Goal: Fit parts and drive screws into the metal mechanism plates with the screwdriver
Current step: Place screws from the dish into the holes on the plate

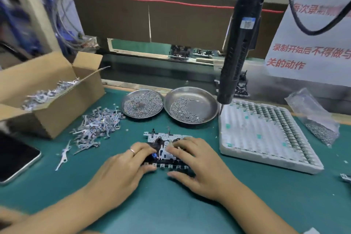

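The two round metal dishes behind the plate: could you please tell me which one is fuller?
The left dish: small metal parts cover nearly its whole floor. The right dish holds parts only across its front-left, with bare steel showing behind.

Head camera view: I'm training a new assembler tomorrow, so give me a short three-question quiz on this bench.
1. True or false: the black electric screwdriver hanging on its cable is in a hand.
2. Which round steel dish holds more small screws: A, the left dish, or B, the right dish?
3. Fill in: both the left hand and the right hand rest on the metal mechanism ____.

Key: 1 false; 2 A; 3 plate.
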The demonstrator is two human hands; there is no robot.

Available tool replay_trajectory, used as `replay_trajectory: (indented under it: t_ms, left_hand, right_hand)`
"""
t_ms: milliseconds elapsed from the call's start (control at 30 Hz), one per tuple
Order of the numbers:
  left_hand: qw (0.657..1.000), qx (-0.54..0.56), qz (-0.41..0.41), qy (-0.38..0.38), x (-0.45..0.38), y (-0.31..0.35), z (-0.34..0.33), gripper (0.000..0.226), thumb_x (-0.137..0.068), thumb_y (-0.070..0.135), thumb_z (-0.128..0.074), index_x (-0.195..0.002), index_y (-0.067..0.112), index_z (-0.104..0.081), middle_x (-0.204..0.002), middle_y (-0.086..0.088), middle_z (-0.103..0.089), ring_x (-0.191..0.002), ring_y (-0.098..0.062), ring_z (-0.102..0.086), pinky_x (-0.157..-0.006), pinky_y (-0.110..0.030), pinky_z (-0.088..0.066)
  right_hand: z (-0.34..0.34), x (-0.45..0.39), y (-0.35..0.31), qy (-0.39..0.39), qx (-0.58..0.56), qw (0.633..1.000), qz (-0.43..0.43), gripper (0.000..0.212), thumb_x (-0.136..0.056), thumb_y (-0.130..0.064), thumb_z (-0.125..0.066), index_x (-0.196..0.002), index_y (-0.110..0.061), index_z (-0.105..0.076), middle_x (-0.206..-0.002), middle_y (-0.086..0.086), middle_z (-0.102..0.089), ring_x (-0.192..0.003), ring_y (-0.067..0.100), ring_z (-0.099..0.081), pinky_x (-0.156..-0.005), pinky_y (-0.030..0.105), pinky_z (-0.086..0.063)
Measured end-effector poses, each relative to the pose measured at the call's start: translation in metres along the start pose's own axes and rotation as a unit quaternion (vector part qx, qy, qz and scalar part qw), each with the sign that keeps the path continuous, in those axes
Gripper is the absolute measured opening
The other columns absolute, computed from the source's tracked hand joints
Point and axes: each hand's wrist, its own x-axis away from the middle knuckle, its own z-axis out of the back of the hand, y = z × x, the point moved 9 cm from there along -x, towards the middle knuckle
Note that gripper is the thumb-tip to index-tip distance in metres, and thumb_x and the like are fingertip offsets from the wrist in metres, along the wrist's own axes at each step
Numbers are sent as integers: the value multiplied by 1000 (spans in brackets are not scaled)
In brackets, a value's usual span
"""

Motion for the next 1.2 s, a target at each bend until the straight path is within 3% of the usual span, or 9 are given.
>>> replay_trajectory:
  t_ms: [133, 233, 367, 467, 567, 767, 934, 1034, 1201]
  left_hand:
    - [996, -77, 19, 45, 6, -20, 13, 54, -86, 55, -41, -114, 17, -69, -112, -1, -67, -90, -20, -67, -84, -28, -45]
    - [977, -124, 138, 104, 29, -68, 39, 51, -88, 47, -43, -109, 8, -68, -99, -11, -64, -86, -33, -64, -77, -43, -49]
    - [933, -189, 296, 75, 71, -125, 48, 53, -72, 14, -81, -117, -5, -60, -83, -27, -58, -70, -47, -58, -60, -55, -53]
    - [940, -138, 310, 43, 77, -138, 38, 54, -71, -2, -78, -120, -11, -57, -77, -28, -61, -70, -48, -57, -69, -55, -50]
    - [943, -36, 320, 87, 75, -141, 38, 39, -82, -6, -65, -121, -5, -59, -85, -17, -62, -83, -40, -57, -79, -48, -44]
    - [944, 93, 241, 204, 59, -114, 52, 33, -84, -3, -65, -113, 12, -65, -85, -1, -63, -75, -20, -60, -76, -26, -44]
    - [900, 336, 167, 221, 25, -76, 46, 29, -81, 12, -69, -100, 34, -66, -86, 5, -68, -82, -9, -64, -82, -15, -48]
    - [895, 413, 67, 152, -9, -30, 28, 19, -78, 18, -70, -92, 31, -66, -90, 5, -68, -84, -10, -66, -80, -15, -49]
    - [932, 317, -111, 134, -46, 16, 17, 16, -79, -2, -70, -92, 6, -69, -89, 5, -64, -86, -6, -62, -80, -16, -47]
  right_hand:
    - [-6, 0, 4, -29, -1, 1000, -11, 34, -94, -38, -51, -112, -13, -68, -107, 0, -67, -100, 22, -61, -87, 35, -49]
    - [-6, 1, 4, -30, 9, 999, -18, 35, -94, -39, -49, -110, -15, -69, -107, -2, -67, -101, 20, -61, -88, 32, -49]
    - [-6, 0, 5, -19, -3, 1000, -24, 29, -91, -34, -58, -109, -14, -69, -105, -2, -66, -99, 20, -61, -86, 33, -50]
    - [-5, -1, 5, -19, -5, 1000, -22, 30, -90, -33, -58, -109, -13, -69, -104, -1, -66, -97, 21, -61, -82, 34, -52]
    - [-5, -1, 4, -20, -11, 999, -25, 30, -90, -33, -58, -109, -13, -69, -104, -1, -66, -96, 20, -61, -81, 34, -52]
    - [-6, 0, 5, -23, -23, 999, -30, 30, -90, -34, -58, -109, -14, -69, -104, -1, -66, -97, 19, -61, -82, 35, -52]
    - [4, -2, 4, 36, -66, 996, -41, 26, -91, -25, -57, -110, -11, -69, -107, -1, -66, -100, 17, -60, -86, 35, -48]
    - [18, 2, 19, 128, -205, 961, -136, 26, -94, -24, -51, -115, -19, -66, -111, -8, -65, -107, 6, -57, -93, 25, -44]
    - [13, 4, 30, 136, -346, 902, -217, 23, -91, -16, -59, -108, -28, -68, -103, -15, -70, -101, 7, -63, -89, 20, -46]
